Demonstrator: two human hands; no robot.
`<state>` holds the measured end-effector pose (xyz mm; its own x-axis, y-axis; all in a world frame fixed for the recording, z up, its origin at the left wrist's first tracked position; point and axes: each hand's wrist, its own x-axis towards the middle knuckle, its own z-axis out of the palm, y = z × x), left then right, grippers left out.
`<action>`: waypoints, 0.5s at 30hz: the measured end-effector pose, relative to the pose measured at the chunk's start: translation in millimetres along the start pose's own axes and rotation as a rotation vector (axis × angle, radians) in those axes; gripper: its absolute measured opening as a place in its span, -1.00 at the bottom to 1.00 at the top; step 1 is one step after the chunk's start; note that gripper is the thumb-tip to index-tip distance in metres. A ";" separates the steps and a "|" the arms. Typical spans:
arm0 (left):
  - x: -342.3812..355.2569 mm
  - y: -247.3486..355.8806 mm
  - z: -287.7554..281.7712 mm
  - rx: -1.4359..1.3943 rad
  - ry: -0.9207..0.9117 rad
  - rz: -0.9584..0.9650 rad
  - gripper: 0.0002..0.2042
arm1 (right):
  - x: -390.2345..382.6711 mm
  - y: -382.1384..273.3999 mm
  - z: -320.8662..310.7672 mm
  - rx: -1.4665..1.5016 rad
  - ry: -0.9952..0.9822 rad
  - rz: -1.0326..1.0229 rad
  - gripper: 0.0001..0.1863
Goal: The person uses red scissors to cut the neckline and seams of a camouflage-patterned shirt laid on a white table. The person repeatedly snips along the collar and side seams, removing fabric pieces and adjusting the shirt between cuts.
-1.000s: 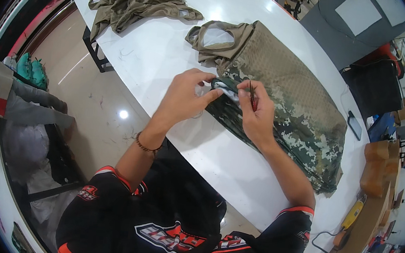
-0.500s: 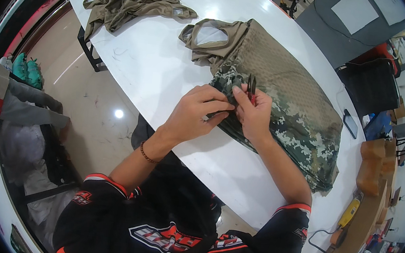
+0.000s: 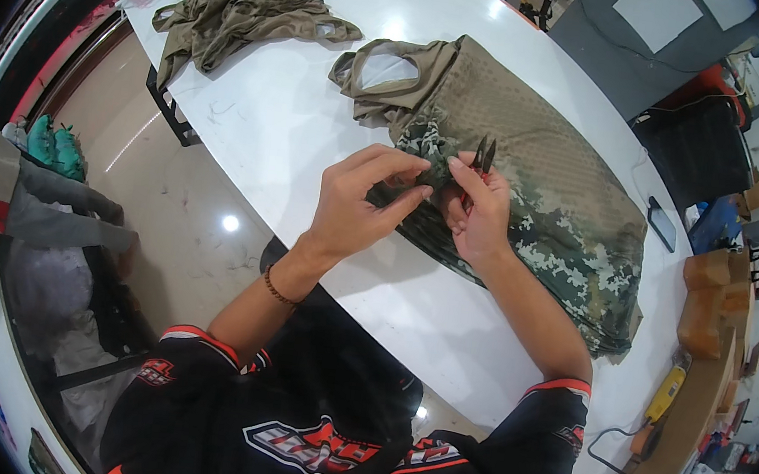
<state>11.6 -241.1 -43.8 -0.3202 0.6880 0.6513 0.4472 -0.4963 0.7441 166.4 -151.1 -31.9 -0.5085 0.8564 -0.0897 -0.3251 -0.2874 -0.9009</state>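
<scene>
A brown and green camouflage shirt (image 3: 546, 153) lies slantwise on the white table (image 3: 273, 106), its neck opening at the far left end. My right hand (image 3: 482, 213) is closed around red-handled thread snips (image 3: 479, 166), dark blades pointing away from me. Its thumb and fingers also pinch a bunched patterned edge of the shirt. Just left of that edge is my left hand (image 3: 360, 198), thumb and forefinger apart with a gap between them. Whether a fine thread lies at its fingertips is too small to tell.
Another crumpled camouflage garment (image 3: 246, 15) lies at the table's far left. A phone (image 3: 661, 223) rests near the right edge. Closer to me on the right are a yellow tool (image 3: 666, 394) and a dark cable (image 3: 602, 455). Another person's grey-clad legs (image 3: 59, 203) show at left.
My left thumb and forefinger have parted from their pinch at the cloth, and the hand has drawn slightly left. The snips have turned a little in my right hand, and their blades look wider apart.
</scene>
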 end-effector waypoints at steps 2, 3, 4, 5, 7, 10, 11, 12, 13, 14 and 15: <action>0.3 -3.6 0.2 0.019 -0.027 0.033 -0.70 | 1.3 1.9 -4.8 0.011 -0.040 -0.026 -0.87; -0.2 -5.0 0.1 0.029 -0.040 0.050 -0.70 | 1.4 2.7 -5.6 0.007 -0.047 -0.022 -0.88; -0.9 -5.1 -0.6 0.046 -0.050 0.051 -0.70 | 1.4 3.4 -6.2 0.003 -0.054 -0.018 -0.88; -1.6 -4.9 -1.0 0.061 -0.059 0.052 -0.70 | 1.5 3.8 -6.8 -0.002 -0.061 -0.014 -0.88; -2.9 -6.1 -0.6 0.075 -0.066 0.086 -0.70 | 2.0 5.0 -7.3 -0.010 -0.069 -0.025 -0.88; -4.5 -9.0 1.8 0.048 -0.048 0.141 -0.74 | 0.8 5.3 -7.0 -0.024 -0.052 -0.026 -0.88; -4.1 -9.7 1.0 0.033 -0.037 0.134 -0.76 | 1.0 4.7 -6.0 -0.027 -0.043 -0.026 -0.87; -4.1 -10.5 -0.2 0.017 -0.026 0.127 -0.78 | 0.4 3.4 -4.2 -0.012 -0.032 -0.025 -0.87; -5.2 -12.4 -2.4 -0.051 0.008 0.024 -0.83 | -0.8 1.8 -2.0 0.002 -0.020 -0.024 -0.86; -7.0 -15.5 -6.5 -0.119 0.033 -0.077 -0.88 | -2.0 1.5 -1.2 0.022 -0.005 -0.027 -0.85; -8.3 -18.5 -11.1 -0.185 0.059 -0.179 -0.92 | -1.0 2.4 -3.7 0.022 -0.017 -0.021 -0.85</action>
<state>-3.2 -243.5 -61.3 -0.4311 0.7441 0.5103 0.2201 -0.4618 0.8592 169.0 -151.1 -35.5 -0.5146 0.8550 -0.0635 -0.3529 -0.2788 -0.8932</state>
